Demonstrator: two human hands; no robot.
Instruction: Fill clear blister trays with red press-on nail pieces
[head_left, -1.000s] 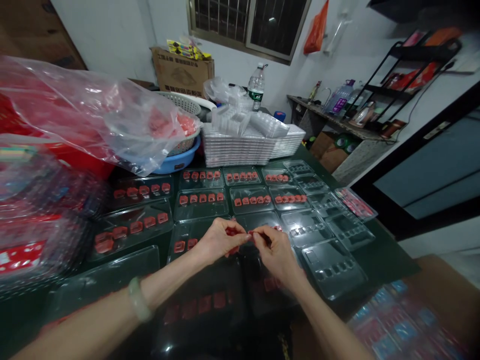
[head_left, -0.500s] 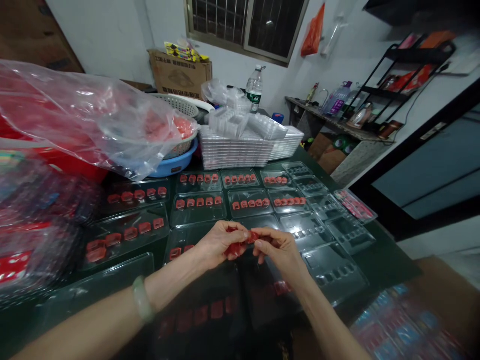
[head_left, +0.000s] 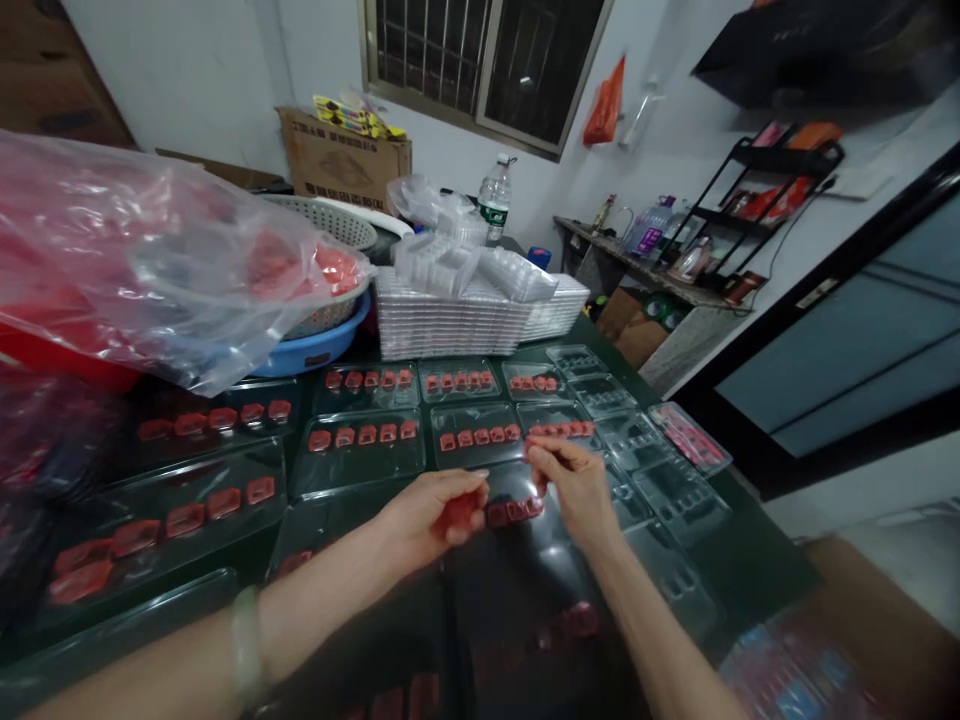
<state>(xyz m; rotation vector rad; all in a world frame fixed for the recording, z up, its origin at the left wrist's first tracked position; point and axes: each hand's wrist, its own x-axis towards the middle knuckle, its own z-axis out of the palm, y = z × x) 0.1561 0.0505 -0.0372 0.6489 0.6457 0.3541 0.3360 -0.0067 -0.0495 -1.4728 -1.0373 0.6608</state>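
Observation:
My left hand is curled shut on a few small red pieces, held just above a clear plastic blister tray. My right hand hovers over the same tray with its fingertips pinched together; what they hold is too small to make out. A short row of red pieces sits in that tray between my two hands. Other clear trays with rows of red pieces lie on the dark green table beyond my hands.
Empty clear trays lie to the right. A stack of clear trays, a water bottle, a cardboard box and baskets stand at the back. A large plastic bag of red goods fills the left.
My hands have parted: the right one moved up and to the right, away from the left. The camera swung, so the trays sit lower in the picture.

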